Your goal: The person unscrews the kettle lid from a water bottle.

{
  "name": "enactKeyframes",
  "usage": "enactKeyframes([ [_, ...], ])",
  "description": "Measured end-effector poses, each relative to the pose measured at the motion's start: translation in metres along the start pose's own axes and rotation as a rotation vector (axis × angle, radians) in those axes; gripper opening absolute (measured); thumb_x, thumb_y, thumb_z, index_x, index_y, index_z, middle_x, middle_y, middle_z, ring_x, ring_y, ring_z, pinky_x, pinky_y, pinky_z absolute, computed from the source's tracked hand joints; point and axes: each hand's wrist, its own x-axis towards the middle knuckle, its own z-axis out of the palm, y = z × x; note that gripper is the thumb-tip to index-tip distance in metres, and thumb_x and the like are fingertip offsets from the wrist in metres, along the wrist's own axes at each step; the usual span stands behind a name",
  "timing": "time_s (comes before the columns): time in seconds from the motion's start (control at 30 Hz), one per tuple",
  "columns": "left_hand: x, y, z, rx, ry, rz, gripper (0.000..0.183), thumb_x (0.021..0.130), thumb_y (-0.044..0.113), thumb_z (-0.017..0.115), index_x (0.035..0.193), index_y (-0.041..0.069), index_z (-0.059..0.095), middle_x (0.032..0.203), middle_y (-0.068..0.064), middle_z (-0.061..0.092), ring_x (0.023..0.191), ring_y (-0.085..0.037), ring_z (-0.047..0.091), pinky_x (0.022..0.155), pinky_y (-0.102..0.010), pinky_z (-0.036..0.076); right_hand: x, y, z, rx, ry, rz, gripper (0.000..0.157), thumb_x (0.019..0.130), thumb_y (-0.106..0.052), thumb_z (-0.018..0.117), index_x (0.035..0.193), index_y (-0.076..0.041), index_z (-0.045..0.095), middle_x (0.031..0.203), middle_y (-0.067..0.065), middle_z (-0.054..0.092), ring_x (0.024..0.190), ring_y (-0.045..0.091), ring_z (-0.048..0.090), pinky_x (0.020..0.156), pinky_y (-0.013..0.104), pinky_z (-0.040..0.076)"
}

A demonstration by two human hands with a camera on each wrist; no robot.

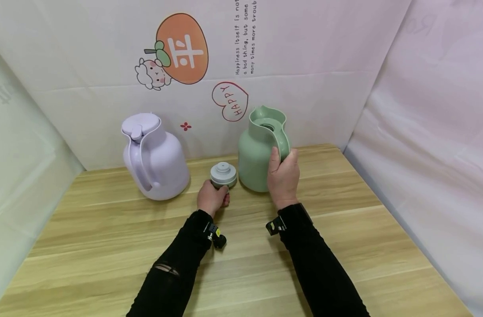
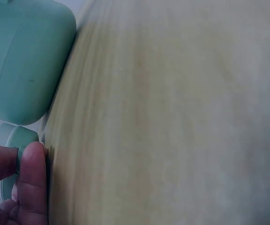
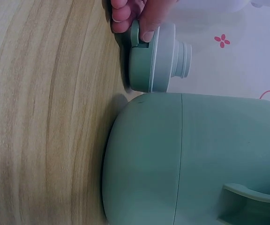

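A green thermos jug (image 1: pixel 254 152) stands upright on the table with its mouth uncovered. My right hand (image 1: pixel 284 178) grips its handle (image 1: pixel 282 140). To the left of the jug is its lid (image 1: pixel 223 174), upside down with the pale grey stopper side up and a green rim below. The thumb and fingers of my left hand (image 1: pixel 212 197) pinch the small green tab on the lid's near side. In the right wrist view the lid (image 3: pixel 142 65) sits close beside the jug body (image 3: pixel 149 154). The left wrist view shows the pinched lid (image 2: pixel 23 137) partly behind the fingers.
A lilac thermos jug (image 1: pixel 167 165) with its lid on stands at the back left, handle toward me. The wooden table (image 1: pixel 241 264) ends at a white printed cloth backdrop (image 1: pixel 304 53) behind the jugs. Cloth walls flank both sides.
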Motion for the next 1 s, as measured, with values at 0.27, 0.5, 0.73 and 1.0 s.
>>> enactKeyframes([
  [0.27,0.0005,-0.001,0.0013,0.041,0.009,0.004,0.028,0.098,0.012,0.064,0.119,0.002,0.049,0.07,-0.009,0.07,0.049,-0.014,0.065,0.051,-0.028,0.058,0.0001,-0.0002,0.0013,0.006,0.001,-0.003,0.053,0.108,-0.047,0.045,0.119,0.005,0.048,0.101,0.025,0.064,0.092,0.041,0.067,0.077,0.057,0.054],
  [0.5,0.001,0.0003,0.0021,0.073,0.027,-0.002,0.027,0.098,0.013,0.063,0.118,0.003,0.049,0.069,-0.009,0.07,0.048,-0.013,0.064,0.05,-0.028,0.057,0.001,-0.0002,0.0025,0.019,-0.01,0.014,0.054,0.108,-0.048,0.045,0.121,0.005,0.048,0.105,0.025,0.064,0.096,0.04,0.067,0.081,0.057,0.054],
  [0.73,0.0018,0.0015,0.0037,0.107,0.029,-0.002,0.018,0.098,0.014,0.063,0.109,0.003,0.055,0.065,-0.007,0.069,0.046,-0.013,0.064,0.049,-0.027,0.057,0.0036,0.0012,0.0049,0.015,-0.019,0.011,0.055,0.108,-0.046,0.045,0.121,0.007,0.047,0.104,0.026,0.065,0.093,0.04,0.068,0.078,0.056,0.055],
  [1.0,0.0012,0.0042,0.0047,0.151,0.034,0.017,0.013,0.097,0.014,0.065,0.102,0.004,0.059,0.064,-0.006,0.07,0.046,-0.013,0.065,0.049,-0.028,0.056,0.0069,0.0016,0.0075,0.008,-0.005,-0.001,0.054,0.108,-0.046,0.044,0.119,0.007,0.048,0.096,0.026,0.064,0.087,0.041,0.068,0.073,0.057,0.055],
])
